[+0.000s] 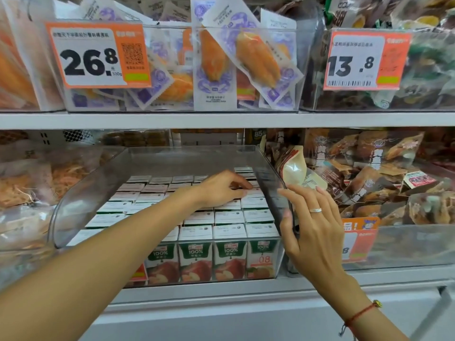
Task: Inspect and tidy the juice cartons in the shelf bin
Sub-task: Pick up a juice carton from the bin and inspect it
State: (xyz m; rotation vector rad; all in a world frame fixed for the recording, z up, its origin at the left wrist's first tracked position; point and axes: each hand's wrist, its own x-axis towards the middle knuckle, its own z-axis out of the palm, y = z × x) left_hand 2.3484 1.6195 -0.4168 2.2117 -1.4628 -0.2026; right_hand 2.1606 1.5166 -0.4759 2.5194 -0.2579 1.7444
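Right hand [310, 225] fingers spread, touching bin [275, 178] wall | left hand [221, 188] fingers curled onto cartons [229, 217]

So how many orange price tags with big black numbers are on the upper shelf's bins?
2. One price tag reading 26.8 hangs on the clear bin at upper left; the other tag, reading 13.8, hangs on the bin at upper right. Others may lie outside the frame.

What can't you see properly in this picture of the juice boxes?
Head view, the only one:
- Left hand fingertips: curled down among the juice cartons, so any grip is hidden.
- Cartons beneath the left forearm: covered.
- Carton-top print: too small.
- Orange price tag by the bin: partly behind the right hand.
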